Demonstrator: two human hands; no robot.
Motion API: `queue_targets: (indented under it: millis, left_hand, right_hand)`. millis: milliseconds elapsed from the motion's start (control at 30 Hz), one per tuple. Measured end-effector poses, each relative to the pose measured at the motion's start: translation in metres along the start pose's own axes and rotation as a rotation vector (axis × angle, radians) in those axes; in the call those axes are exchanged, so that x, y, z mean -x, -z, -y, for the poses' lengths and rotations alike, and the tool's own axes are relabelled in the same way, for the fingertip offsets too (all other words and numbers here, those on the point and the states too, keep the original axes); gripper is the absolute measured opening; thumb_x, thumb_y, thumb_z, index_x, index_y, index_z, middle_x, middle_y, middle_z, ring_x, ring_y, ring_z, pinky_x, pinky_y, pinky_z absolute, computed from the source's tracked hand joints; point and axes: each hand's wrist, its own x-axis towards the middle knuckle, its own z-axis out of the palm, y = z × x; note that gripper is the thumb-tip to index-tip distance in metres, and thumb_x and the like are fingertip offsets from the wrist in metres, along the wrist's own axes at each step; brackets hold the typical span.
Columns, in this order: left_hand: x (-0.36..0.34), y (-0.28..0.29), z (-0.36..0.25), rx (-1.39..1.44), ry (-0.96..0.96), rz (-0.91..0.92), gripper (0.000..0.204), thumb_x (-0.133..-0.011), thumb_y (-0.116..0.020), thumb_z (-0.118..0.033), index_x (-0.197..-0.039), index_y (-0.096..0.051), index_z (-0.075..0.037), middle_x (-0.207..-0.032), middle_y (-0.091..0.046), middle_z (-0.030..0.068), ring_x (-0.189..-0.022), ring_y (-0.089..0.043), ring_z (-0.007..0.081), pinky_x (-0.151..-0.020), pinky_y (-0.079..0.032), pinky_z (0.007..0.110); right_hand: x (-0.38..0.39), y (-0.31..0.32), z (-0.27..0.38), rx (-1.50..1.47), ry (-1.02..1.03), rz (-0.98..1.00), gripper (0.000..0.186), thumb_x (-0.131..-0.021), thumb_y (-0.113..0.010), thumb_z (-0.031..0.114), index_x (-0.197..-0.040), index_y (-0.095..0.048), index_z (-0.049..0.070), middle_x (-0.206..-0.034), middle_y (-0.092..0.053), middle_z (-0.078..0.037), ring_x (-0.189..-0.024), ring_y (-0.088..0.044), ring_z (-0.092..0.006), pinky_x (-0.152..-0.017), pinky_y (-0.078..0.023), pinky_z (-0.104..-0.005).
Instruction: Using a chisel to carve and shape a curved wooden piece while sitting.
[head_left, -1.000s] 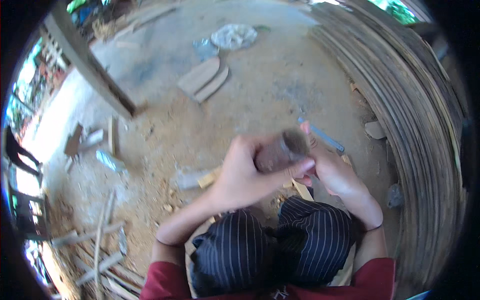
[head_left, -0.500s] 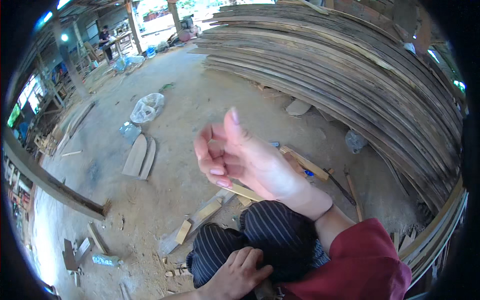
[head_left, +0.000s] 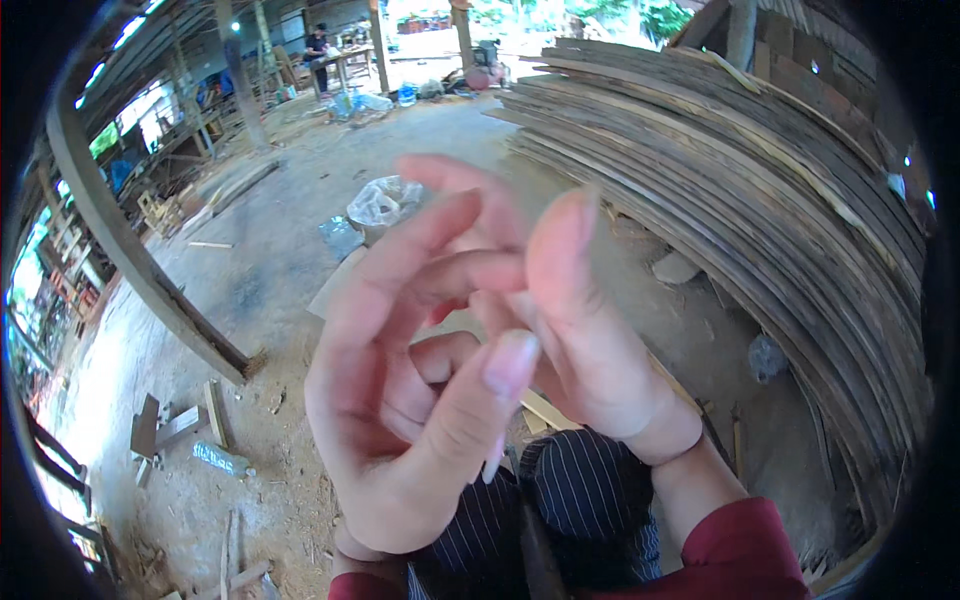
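Both my hands are raised close in front of me, above my knees in dark striped trousers [head_left: 585, 490]. My left hand [head_left: 395, 380] has its fingers loosely curved and its thumb apart from them, with nothing seen in it. My right hand [head_left: 590, 335] faces it, thumb up and fingers bent. The fingertips of the two hands overlap in view; I cannot tell whether they touch. Part of the right fingers is hidden behind the left ones. A light strip of wood [head_left: 545, 408] shows on the ground just beyond my knees.
A tall stack of long planks [head_left: 720, 160] fills the right side. A wooden post [head_left: 150, 260] stands at the left, near wood offcuts [head_left: 180, 428] and a plastic bottle [head_left: 220, 458]. Ahead lies a clear plastic bag [head_left: 385, 203]. A person [head_left: 317, 58] stands far off at a bench.
My left hand has risen from my knee to meet the right one. The right hand has shifted right and stays raised. My view has turned left and up.
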Motion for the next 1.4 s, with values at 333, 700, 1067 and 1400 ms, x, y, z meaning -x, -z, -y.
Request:
queue_targets:
  millis: [333,700,1067,1400]
  left_hand:
    - [0.001,0.028,0.021,0.726,0.194,0.344,0.053,-0.084,-0.055,0.001,-0.131,-0.032,0.007,-0.116,-0.054,0.0250,-0.069,-0.061,0.0142,-0.067,-0.046,0.019]
    - [0.009,0.020,0.043,0.713,-0.015,0.061,0.066,-0.084,-0.054,-0.007,-0.135,-0.017,0.012,-0.105,-0.053,0.0245,-0.030,-0.043,0.0078,-0.028,-0.035,0.016]
    - [0.003,-0.022,0.030,1.573,-0.190,-0.289,0.035,-0.080,-0.058,-0.012,-0.113,-0.051,0.000,-0.114,-0.056,0.0098,-0.115,-0.046,0.0239,-0.107,-0.015,0.052]
    - [0.017,0.016,0.030,0.754,0.083,0.213,0.036,-0.081,-0.058,-0.012,-0.113,-0.050,0.001,-0.115,-0.055,0.0108,-0.115,-0.046,0.0241,-0.105,-0.016,0.051]
  right_hand:
    - [-0.006,-0.003,-0.020,0.033,-0.063,0.075,0.069,-0.090,-0.024,0.061,-0.108,-0.045,-0.002,-0.125,-0.039,-0.020,-0.133,-0.017,-0.0242,-0.108,-0.014,-0.0360]
    - [-0.006,-0.007,-0.029,0.129,-0.035,0.096,0.067,-0.090,-0.024,0.061,-0.108,-0.044,-0.001,-0.120,-0.042,-0.018,-0.127,-0.023,-0.0219,-0.105,-0.017,-0.0342]
    - [-0.005,0.017,-0.045,0.290,0.085,0.371,0.067,-0.090,-0.025,0.061,-0.112,-0.041,-0.001,-0.117,-0.043,-0.017,-0.122,-0.027,-0.0202,-0.102,-0.020,-0.0328]
    - [-0.004,0.029,-0.057,0.325,0.082,0.513,0.068,-0.089,-0.025,0.061,-0.115,-0.038,0.000,-0.114,-0.043,-0.015,-0.117,-0.030,-0.0187,-0.099,-0.023,-0.0317]
